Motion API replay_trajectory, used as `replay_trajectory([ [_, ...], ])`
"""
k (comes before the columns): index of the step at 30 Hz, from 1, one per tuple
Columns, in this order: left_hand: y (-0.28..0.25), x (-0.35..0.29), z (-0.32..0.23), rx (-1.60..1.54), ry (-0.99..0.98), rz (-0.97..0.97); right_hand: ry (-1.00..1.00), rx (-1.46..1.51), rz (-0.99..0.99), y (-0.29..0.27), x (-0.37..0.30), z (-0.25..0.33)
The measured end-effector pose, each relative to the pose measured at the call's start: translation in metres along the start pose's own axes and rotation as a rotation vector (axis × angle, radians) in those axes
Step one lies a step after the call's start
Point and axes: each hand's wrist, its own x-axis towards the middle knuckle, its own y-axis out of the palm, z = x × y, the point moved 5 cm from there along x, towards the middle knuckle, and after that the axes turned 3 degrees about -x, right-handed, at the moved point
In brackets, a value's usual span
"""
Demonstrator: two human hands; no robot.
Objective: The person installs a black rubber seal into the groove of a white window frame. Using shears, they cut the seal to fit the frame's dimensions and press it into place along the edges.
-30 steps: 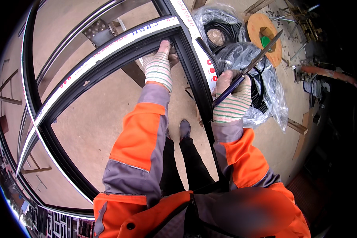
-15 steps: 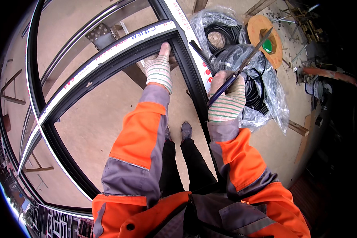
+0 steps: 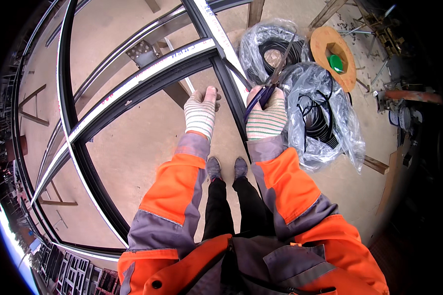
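My right hand [image 3: 266,115], in a striped knit glove, is wrapped round a pair of scissors [image 3: 263,94] with dark purple handles. Their long blades point up and away, seemingly slightly apart. A loose black strip [image 3: 236,73] runs from the frame's corner to this hand; whether the fingers hold it is hidden. My left hand [image 3: 200,115], gloved alike with bare fingertips, hovers over the opening of the black window frame [image 3: 152,81], below its far right corner. Its fingers are curled in with the thumb up, and nothing shows in them.
White protective film [image 3: 133,81] with print covers the frame's bars. Right of it lie clear plastic bags [image 3: 352,132] with coiled black strip [image 3: 317,125]. Beyond is a wooden spool flange [image 3: 347,46] with a green object [image 3: 335,64] in its hole. Wooden legs [image 3: 34,118] stand at left.
My left hand has come off the frame's far right corner and drawn back toward me, its fingers curling. The right hand with the scissors has shifted left, and the blades now point more steeply away.
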Motion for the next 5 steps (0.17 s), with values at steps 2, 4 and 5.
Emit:
replay_trajectory([
  [2, -0.008, -0.038, 0.0, 0.036, 0.027, -0.007, -0.127, -0.014, -0.059, 0.004, 0.003, -0.012],
  [4, -0.021, -0.068, 0.011, 0.045, 0.012, 0.027, -0.087, 0.011, -0.019, 0.009, 0.005, -0.023],
  [5, -0.031, -0.083, 0.012, 0.108, -0.005, 0.05, -0.076, 0.076, 0.004, 0.015, 0.008, -0.027],
])
